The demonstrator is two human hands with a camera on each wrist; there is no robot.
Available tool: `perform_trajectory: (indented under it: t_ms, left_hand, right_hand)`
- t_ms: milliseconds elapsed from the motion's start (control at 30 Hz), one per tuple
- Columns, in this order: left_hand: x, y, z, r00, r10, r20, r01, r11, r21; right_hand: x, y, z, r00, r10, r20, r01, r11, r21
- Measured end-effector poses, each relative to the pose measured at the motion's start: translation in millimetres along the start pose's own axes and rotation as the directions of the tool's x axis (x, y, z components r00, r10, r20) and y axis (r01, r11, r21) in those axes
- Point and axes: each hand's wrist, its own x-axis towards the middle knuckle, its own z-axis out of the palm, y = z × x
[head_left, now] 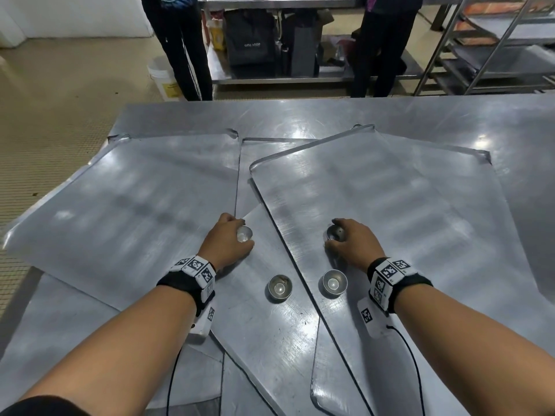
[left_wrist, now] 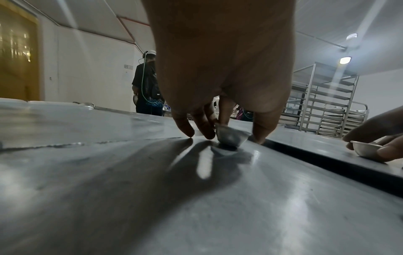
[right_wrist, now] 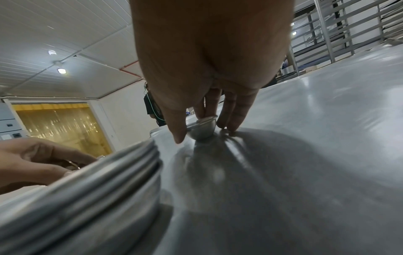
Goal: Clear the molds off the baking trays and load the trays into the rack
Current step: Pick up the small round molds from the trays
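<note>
Several flat steel baking trays overlap on the table: a left tray [head_left: 120,205], a middle tray [head_left: 264,340] and a right tray [head_left: 390,199]. My left hand [head_left: 243,228] pinches a small round metal mold [head_left: 245,235] on the middle tray; thumb and fingers hold its rim [left_wrist: 231,138]. My right hand [head_left: 332,232] grips another mold [head_left: 337,234] on the right tray, tilted between thumb and fingers [right_wrist: 201,129]. Two more molds stand upright nearer me, one [head_left: 280,288] on the middle tray, one [head_left: 334,284] on the right tray.
A tall steel tray rack [head_left: 495,40] stands beyond the table's far right corner. Two people [head_left: 180,40] stand past the far edge at a steel workbench [head_left: 300,79]. A white bucket [head_left: 163,76] sits on the floor at the left.
</note>
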Motion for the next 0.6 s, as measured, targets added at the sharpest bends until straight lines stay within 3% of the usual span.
perform_trajectory:
  t_ms: [133, 300, 433, 600]
  left_hand:
    - [-2.9, -6.2, -0.2, 1.0, 0.005, 0.008, -0.005, 0.997, 0.072]
    - [-8.3, -3.6, -2.2, 1.0, 0.01, -0.003, -0.01, 0.999, 0.045]
    - [-19.1, 9.5, -6.7, 0.993, 0.121, -0.015, -0.122, 0.991, -0.051]
    - [-40.4, 29.5, -5.3, 0.975, 0.217, 0.055, -0.207, 0.968, -0.144]
  right_hand:
    - [-3.7, 1.0, -1.3, 1.0, 0.009, -0.002, -0.009, 1.0, -0.003]
    - [-8.3, 2.5, -3.7, 1.0, 0.026, -0.006, -0.026, 1.0, 0.016]
    - [-17.9, 0.2, -7.8, 0.999, 0.011, -0.042, -0.007, 0.995, 0.098]
    - [-42.3, -6.1, -10.9, 0.999, -0.003, -0.046, 0.016, 0.962, 0.273]
